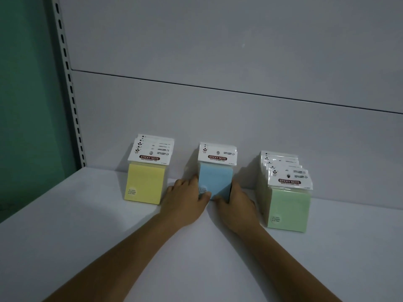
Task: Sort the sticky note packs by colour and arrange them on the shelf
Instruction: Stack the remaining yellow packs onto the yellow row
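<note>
- While the left hand [185, 199] and right hand [236, 203] clamp the blue packs [216, 179] from either side on the shelf [109, 236], uneven pressure could fan the row or tip it.
- Outboard of each palm, the yellow packs [144, 182] and green packs [287, 205] sit near; a sideways slide risks nudging them.
- Behind the grip the back panel [218, 118] blocks; toward the wrists, room is open.

Shelf [87, 247] front wide open; gaps between yellow row [145, 184], blue row [216, 177], green row [287, 210] passable (both hands fill them beside blue).
</note>
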Demonstrator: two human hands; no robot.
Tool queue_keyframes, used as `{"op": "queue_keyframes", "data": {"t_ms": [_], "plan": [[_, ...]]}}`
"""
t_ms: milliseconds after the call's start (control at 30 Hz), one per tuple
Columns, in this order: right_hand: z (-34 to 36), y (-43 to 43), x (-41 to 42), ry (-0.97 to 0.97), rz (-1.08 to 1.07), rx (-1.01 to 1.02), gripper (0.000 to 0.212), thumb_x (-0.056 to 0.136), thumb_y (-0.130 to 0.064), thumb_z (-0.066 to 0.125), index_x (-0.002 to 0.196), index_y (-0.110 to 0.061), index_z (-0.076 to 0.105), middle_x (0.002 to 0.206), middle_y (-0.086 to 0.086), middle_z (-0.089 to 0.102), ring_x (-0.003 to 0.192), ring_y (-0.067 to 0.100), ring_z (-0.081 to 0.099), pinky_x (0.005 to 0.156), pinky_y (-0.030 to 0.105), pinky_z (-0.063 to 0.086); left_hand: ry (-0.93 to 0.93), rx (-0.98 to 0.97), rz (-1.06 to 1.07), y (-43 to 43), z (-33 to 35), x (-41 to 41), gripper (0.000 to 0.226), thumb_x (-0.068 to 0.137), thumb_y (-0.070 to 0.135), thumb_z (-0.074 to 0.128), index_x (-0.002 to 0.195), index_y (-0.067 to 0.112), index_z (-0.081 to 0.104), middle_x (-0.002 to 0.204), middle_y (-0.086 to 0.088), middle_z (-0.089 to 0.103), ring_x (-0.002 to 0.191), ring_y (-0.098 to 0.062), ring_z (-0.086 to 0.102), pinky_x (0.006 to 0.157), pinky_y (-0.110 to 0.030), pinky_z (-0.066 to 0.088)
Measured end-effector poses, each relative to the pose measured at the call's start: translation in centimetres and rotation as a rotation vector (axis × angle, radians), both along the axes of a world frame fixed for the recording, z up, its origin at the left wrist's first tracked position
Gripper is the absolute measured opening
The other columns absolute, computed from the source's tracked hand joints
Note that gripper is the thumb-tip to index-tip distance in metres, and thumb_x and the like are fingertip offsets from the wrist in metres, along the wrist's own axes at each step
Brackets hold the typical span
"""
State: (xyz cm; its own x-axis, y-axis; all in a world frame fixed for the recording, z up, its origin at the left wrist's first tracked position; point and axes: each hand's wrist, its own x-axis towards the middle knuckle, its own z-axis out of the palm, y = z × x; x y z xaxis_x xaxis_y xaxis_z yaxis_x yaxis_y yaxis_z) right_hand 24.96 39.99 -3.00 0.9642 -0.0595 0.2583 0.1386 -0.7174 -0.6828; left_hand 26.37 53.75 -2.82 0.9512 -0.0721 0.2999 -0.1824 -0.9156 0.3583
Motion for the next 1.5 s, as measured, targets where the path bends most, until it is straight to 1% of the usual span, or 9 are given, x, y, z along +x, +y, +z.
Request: {"op": "queue_keyframes", "data": {"t_ms": [267, 467, 600, 700, 800, 1000, 1100, 1200, 1500], "plan": [[-0.1, 0.2, -0.9, -0.365, -0.026, 0.063, 0.073, 0.084, -0.014, 0.062, 0.145, -0.013, 0.023, 0.144, 0.004, 0.040, 0.134, 0.019, 0.037, 0.108, 0.028, 0.033, -0.339, -0.087, -0.047, -0.6, 0.5, -0.9, 0.082, 0.091, 0.037, 0.052, 0.149, 0.009, 0.001, 0.159, -0.007, 0.009, 0.146, -0.021, 0.006, 0.116, -0.033, 0.016], [0.5, 1.5, -2.9, -0.666, 0.058, -0.134, 0.064, 0.083, -0.008, 0.062, 0.139, -0.009, 0.030, 0.142, 0.015, 0.045, 0.133, 0.026, 0.041, 0.107, 0.044, 0.040, -0.627, 0.140, -0.144, -0.7, 0.4, -1.8, 0.072, 0.083, 0.021, 0.060, 0.142, 0.000, 0.025, 0.149, -0.019, 0.033, 0.138, -0.029, 0.033, 0.113, -0.037, 0.027], [1.0, -1.4, -7.3, -0.691, 0.190, -0.171, 0.061, 0.087, -0.024, 0.056, 0.141, -0.017, 0.029, 0.145, 0.003, 0.042, 0.135, 0.011, 0.035, 0.112, 0.021, 0.026, -0.666, 0.067, -0.297, -1.1, 0.5, -2.1, 0.057, 0.092, 0.031, 0.041, 0.141, 0.006, 0.029, 0.144, -0.015, 0.042, 0.130, -0.023, 0.037, 0.107, -0.034, 0.033], [1.0, -6.8, -8.7, -0.736, 0.118, -0.146, 0.060, 0.085, -0.032, 0.054, 0.139, -0.021, 0.031, 0.141, -0.006, 0.041, 0.132, 0.008, 0.034, 0.111, 0.018, 0.025, -0.665, 0.075, -0.414, -2.4, 1.0, -2.5, 0.042, 0.091, 0.036, 0.042, 0.121, 0.010, 0.057, 0.114, -0.007, 0.066, 0.101, -0.022, 0.063, 0.076, -0.034, 0.057], [0.7, -12.0, -7.6, -0.600, -0.083, 0.045, 0.064, 0.082, -0.037, 0.056, 0.139, -0.018, 0.033, 0.140, 0.000, 0.043, 0.129, 0.014, 0.040, 0.109, 0.035, 0.034, -0.568, -0.001, -0.470, -5.3, 1.5, -3.4, 0.046, 0.092, 0.050, 0.040, 0.113, 0.017, 0.064, 0.097, 0.004, 0.070, 0.084, -0.016, 0.067, 0.064, -0.031, 0.056], [2.1, -16.4, -5.2, -0.096, -0.124, 0.440, 0.079, 0.085, -0.069, 0.033, 0.148, -0.022, 0.021, 0.155, -0.002, 0.026, 0.141, 0.015, 0.027, 0.114, 0.035, 0.020, 0.086, -0.458, -0.317, -12.0, 1.8, -3.6, 0.118, 0.068, 0.060, 0.069, 0.149, 0.023, -0.009, 0.154, 0.012, 0.011, 0.143, -0.010, 0.009, 0.115, -0.033, 0.017], [2.3, -16.6, -4.1, 0.038, -0.002, 0.572, 0.093, 0.071, -0.086, 0.030, 0.145, -0.029, 0.028, 0.151, -0.009, 0.032, 0.136, 0.009, 0.035, 0.115, 0.032, 0.026, 0.189, -0.666, -0.430, -13.4, 1.0, -2.2, 0.109, 0.063, 0.047, 0.081, 0.146, 0.032, 0.012, 0.141, 0.022, 0.036, 0.134, -0.004, 0.033, 0.108, -0.027, 0.033], [1.5, -16.0, -3.8, 0.053, 0.190, 0.500, 0.054, 0.080, -0.061, 0.056, 0.127, -0.036, 0.043, 0.129, -0.018, 0.056, 0.107, -0.002, 0.059, 0.091, 0.020, 0.049, 0.127, -0.633, -0.481, -13.6, -0.2, -1.2, 0.088, 0.060, 0.035, 0.083, 0.134, 0.037, 0.036, 0.130, 0.018, 0.054, 0.116, -0.001, 0.054, 0.097, -0.034, 0.049], [-0.6, -16.5, -2.0, 0.042, 0.203, 0.206, 0.072, 0.067, -0.077, 0.055, 0.130, -0.049, 0.035, 0.123, -0.022, 0.059, 0.114, 0.011, 0.058, 0.098, 0.043, 0.047, 0.084, -0.665, -0.527, -13.7, -0.8, -0.3, 0.092, 0.057, 0.048, 0.079, 0.137, 0.032, 0.035, 0.131, 0.012, 0.055, 0.115, -0.003, 0.056, 0.094, -0.033, 0.051]]}}
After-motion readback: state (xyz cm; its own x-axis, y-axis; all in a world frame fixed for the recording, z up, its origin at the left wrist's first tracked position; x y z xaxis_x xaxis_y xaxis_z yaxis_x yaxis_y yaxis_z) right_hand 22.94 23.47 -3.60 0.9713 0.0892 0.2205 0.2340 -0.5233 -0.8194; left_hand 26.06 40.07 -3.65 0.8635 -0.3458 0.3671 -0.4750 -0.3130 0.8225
